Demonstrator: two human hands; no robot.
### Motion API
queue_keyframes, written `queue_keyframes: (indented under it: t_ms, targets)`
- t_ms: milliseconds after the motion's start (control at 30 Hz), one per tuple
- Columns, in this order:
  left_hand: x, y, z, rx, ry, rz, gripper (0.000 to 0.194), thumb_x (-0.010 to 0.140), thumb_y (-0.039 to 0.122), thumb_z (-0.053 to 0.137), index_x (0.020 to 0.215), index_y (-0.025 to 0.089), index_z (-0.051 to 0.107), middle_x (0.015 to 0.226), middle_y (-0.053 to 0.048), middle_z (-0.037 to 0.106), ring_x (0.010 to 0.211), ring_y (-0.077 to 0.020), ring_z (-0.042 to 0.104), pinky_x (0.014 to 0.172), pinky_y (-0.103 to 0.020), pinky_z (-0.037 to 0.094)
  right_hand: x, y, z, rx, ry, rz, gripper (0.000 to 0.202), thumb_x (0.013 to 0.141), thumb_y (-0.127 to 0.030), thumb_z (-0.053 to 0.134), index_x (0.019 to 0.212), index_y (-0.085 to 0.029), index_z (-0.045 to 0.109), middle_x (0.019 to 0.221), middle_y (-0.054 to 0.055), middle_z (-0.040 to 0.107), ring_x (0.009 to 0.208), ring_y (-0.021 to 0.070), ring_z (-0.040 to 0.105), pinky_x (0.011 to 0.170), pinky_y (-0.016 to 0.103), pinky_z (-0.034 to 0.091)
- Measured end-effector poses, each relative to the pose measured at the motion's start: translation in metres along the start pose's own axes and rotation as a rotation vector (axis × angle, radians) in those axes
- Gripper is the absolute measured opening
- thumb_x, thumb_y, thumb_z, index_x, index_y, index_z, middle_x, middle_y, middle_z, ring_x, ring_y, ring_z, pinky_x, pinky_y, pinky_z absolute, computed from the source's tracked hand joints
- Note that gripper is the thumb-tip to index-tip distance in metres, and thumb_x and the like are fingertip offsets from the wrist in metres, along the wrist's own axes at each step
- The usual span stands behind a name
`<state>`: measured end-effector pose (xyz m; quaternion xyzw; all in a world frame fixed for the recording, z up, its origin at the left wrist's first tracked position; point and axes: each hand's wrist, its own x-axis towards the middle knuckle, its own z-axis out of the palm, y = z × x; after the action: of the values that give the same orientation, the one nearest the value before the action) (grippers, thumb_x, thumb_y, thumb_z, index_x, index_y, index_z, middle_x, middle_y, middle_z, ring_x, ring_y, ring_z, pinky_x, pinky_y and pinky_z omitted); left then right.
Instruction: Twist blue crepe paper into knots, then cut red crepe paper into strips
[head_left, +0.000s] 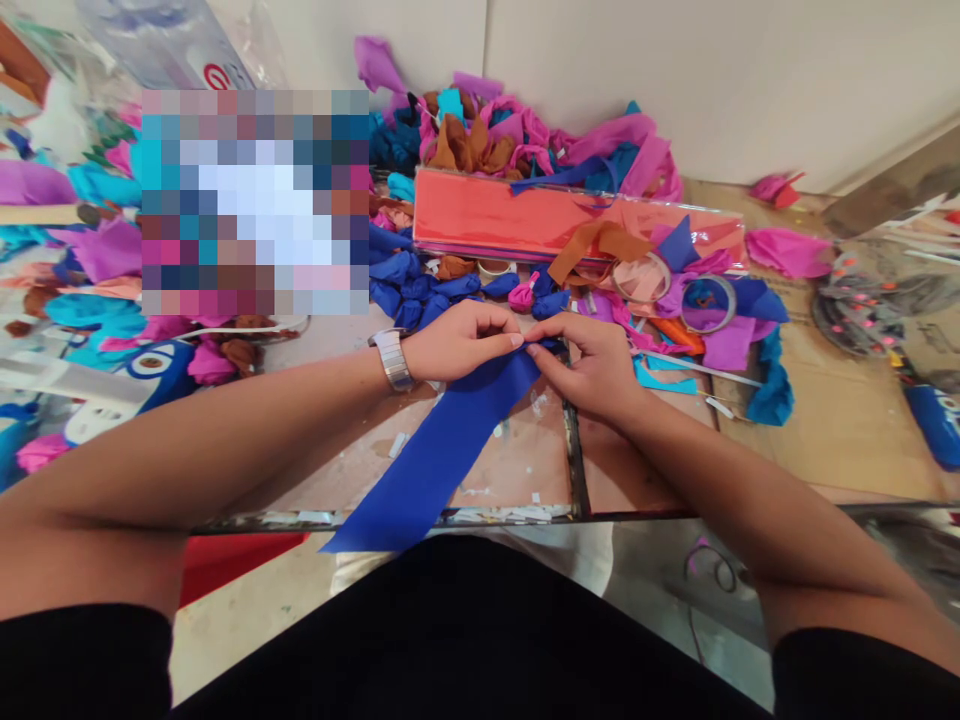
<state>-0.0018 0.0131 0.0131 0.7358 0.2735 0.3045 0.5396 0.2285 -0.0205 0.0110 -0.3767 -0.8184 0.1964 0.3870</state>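
Note:
A long blue strip [442, 455] hangs from my fingers toward the table's front edge, its lower end reaching past that edge. My left hand [469, 340], below a silver watch [394, 360], pinches the strip's upper end between thumb and fingers. Close beside it, my right hand [585, 365] pinches the same end, with the fingertips of both hands nearly touching. The upper end looks gathered, but its exact shape is hidden by my fingers. Several crumpled blue pieces [397, 270] lie just beyond my left hand.
A flat red pack [510, 215] in clear plastic lies behind my hands, with a colourful heap [480, 140] behind it. Tape rolls [707, 303] sit to the right. A white and blue power strip [112, 395] is at the left. A blurred block covers the upper left.

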Motion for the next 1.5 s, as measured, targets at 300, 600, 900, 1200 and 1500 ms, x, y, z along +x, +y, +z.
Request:
queue_keyframes:
  t_ms: [300, 600, 900, 1200, 1500]
  targets:
    - [-0.001, 0.000, 0.001, -0.002, -0.011, -0.013, 0.040, 0.093, 0.049, 0.071, 0.077, 0.013, 0.065, 0.066, 0.003, 0.051, 0.061, -0.0084, 0.040, 0.060, -0.023, 0.035, 0.000, 0.000, 0.000, -0.006, -0.013, -0.045, 0.012, 0.092, -0.021, 0.073, 0.103, -0.024, 0.077, 0.096, 0.003, 0.082, 0.084, 0.0203, 0.077, 0.079, 0.034, 0.059]
    - [0.000, -0.002, 0.002, 0.031, 0.001, -0.018, 0.045, 0.094, 0.057, 0.070, 0.087, 0.012, 0.072, 0.074, -0.001, 0.062, 0.067, -0.0109, 0.049, 0.063, -0.023, 0.040, 0.000, 0.001, 0.000, -0.038, -0.009, -0.043, 0.011, 0.092, -0.020, 0.071, 0.101, -0.023, 0.076, 0.094, 0.003, 0.082, 0.084, 0.0208, 0.076, 0.079, 0.034, 0.059]
    - [0.000, -0.003, 0.002, 0.082, -0.001, -0.006, 0.035, 0.096, 0.046, 0.067, 0.083, 0.014, 0.066, 0.069, 0.002, 0.056, 0.064, -0.0093, 0.044, 0.061, -0.022, 0.038, 0.000, 0.001, 0.000, -0.052, -0.016, -0.015, 0.012, 0.092, -0.020, 0.071, 0.102, -0.024, 0.075, 0.097, 0.003, 0.082, 0.085, 0.0211, 0.076, 0.080, 0.035, 0.059]
    - [0.000, -0.006, 0.002, 0.086, -0.013, -0.007, 0.027, 0.095, 0.039, 0.065, 0.083, 0.015, 0.064, 0.072, 0.002, 0.059, 0.065, -0.0093, 0.047, 0.063, -0.022, 0.039, 0.002, 0.000, -0.001, -0.080, -0.055, -0.040, 0.012, 0.093, -0.020, 0.069, 0.104, -0.023, 0.074, 0.096, 0.003, 0.080, 0.083, 0.0202, 0.073, 0.076, 0.033, 0.056]
    - [0.000, -0.009, 0.002, 0.122, -0.012, 0.007, 0.029, 0.098, 0.041, 0.063, 0.086, 0.014, 0.066, 0.074, 0.001, 0.059, 0.067, -0.0101, 0.048, 0.065, -0.023, 0.039, 0.002, 0.001, -0.003, -0.113, -0.109, -0.049, 0.008, 0.095, -0.020, 0.065, 0.102, -0.022, 0.070, 0.095, 0.004, 0.077, 0.084, 0.0211, 0.071, 0.077, 0.034, 0.054]
